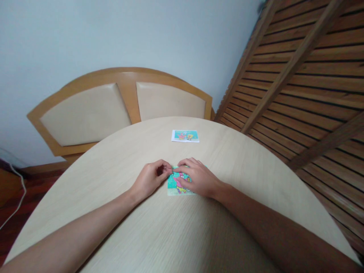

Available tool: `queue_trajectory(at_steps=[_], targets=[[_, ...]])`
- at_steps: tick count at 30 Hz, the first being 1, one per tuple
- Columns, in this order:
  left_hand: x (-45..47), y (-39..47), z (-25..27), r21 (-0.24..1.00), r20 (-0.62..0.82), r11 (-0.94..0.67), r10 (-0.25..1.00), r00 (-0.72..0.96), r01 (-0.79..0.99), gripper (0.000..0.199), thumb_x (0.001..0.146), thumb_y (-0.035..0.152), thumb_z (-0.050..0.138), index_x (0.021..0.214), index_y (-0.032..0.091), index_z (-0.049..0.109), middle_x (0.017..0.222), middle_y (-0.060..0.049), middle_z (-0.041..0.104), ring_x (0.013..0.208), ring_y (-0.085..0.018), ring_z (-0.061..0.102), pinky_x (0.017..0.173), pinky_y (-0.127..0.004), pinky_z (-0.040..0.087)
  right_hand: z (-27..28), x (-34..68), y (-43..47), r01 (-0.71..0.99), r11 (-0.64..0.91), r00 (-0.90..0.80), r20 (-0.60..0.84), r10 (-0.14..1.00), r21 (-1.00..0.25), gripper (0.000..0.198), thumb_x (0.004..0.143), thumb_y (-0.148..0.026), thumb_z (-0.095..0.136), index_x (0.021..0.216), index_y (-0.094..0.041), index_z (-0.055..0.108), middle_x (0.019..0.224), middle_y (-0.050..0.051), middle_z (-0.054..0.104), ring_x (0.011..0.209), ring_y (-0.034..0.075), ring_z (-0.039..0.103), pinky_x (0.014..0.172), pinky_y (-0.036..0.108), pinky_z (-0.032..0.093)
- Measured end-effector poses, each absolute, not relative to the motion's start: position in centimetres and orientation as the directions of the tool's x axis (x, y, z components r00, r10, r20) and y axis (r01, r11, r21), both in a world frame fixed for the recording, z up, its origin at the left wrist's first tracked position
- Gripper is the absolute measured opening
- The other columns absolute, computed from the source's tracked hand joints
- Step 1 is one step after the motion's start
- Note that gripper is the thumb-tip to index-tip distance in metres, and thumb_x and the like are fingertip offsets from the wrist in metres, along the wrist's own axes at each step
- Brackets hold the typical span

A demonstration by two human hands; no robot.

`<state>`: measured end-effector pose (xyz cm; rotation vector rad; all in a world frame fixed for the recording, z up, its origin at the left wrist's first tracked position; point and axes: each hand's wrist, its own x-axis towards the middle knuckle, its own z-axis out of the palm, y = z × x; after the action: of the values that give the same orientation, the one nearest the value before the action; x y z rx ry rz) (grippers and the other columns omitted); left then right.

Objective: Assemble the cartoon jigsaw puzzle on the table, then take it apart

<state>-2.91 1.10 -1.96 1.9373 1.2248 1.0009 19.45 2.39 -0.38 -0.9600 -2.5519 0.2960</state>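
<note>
A small jigsaw puzzle (pixel 172 190) lies flat on the round table, showing a pink cartoon figure on a turquoise ground. My left hand (pixel 153 176) is at its upper left corner, thumb and fingers pinched together on a puzzle piece (pixel 172 170) that is mostly hidden. A small dark gap shows in the picture beside those fingertips. Across the right part of the puzzle rests my right hand (pixel 199 178), its fingers apart and touching the surface. That hand covers much of the picture.
Beyond the puzzle lies a picture card (pixel 186 136) with a similar cartoon scene. The round wooden table (pixel 136 235) has a padded bench back (pixel 85 117) behind it. Slatted wooden panels (pixel 313 76) stand on the right, and a white cable (pixel 21 193) hangs at the left.
</note>
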Motion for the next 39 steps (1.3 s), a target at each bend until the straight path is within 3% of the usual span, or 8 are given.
queue_trajectory(at_steps=[10,22,28,39], targets=[[-3.01,1.23,-2.23,0.784,0.284,-0.385,0.920,0.270,0.487,0.017,0.090,0.032,0.063,0.099,0.018,0.068,0.090,-0.005,0.073,0.080,-0.018,0.066,0.073,-0.029,0.053,-0.38,19.40,2.40,0.582,0.742,-0.685,0.292,0.668,-0.333,0.031,0.092,-0.030,0.063,0.121,-0.024,0.070,0.118,0.009,0.064,0.111,0.025,0.055,0.098,0.042,0.044],[-2.70,1.25,-1.70,0.727,0.296,-0.407,0.913,0.281,0.553,0.013,0.091,0.030,0.062,0.094,0.018,0.068,0.083,-0.003,0.071,0.074,-0.017,0.064,0.068,-0.026,0.049,-0.58,19.43,2.53,0.575,0.745,-0.691,0.286,0.664,-0.339,0.032,0.092,-0.031,0.062,0.123,-0.024,0.069,0.119,0.009,0.064,0.112,0.025,0.055,0.099,0.042,0.044],[-3.02,1.22,-1.77,0.717,0.287,-0.401,0.915,0.283,0.571,0.012,0.092,0.028,0.063,0.095,0.019,0.069,0.088,-0.003,0.072,0.078,-0.017,0.066,0.072,-0.027,0.050,-0.76,19.59,2.67,0.568,0.748,-0.691,0.295,0.660,-0.342,0.031,0.093,-0.032,0.062,0.123,-0.024,0.069,0.118,0.008,0.064,0.112,0.024,0.055,0.100,0.041,0.044],[-3.04,0.81,-1.28,0.594,0.278,-0.407,0.913,0.297,0.694,0.008,0.093,0.025,0.063,0.098,0.022,0.069,0.088,-0.002,0.071,0.081,-0.018,0.065,0.074,-0.030,0.050,-0.54,19.56,2.62,0.574,0.745,-0.690,0.290,0.664,-0.340,0.032,0.093,-0.033,0.063,0.123,-0.023,0.069,0.118,0.009,0.064,0.112,0.025,0.055,0.100,0.042,0.045]])
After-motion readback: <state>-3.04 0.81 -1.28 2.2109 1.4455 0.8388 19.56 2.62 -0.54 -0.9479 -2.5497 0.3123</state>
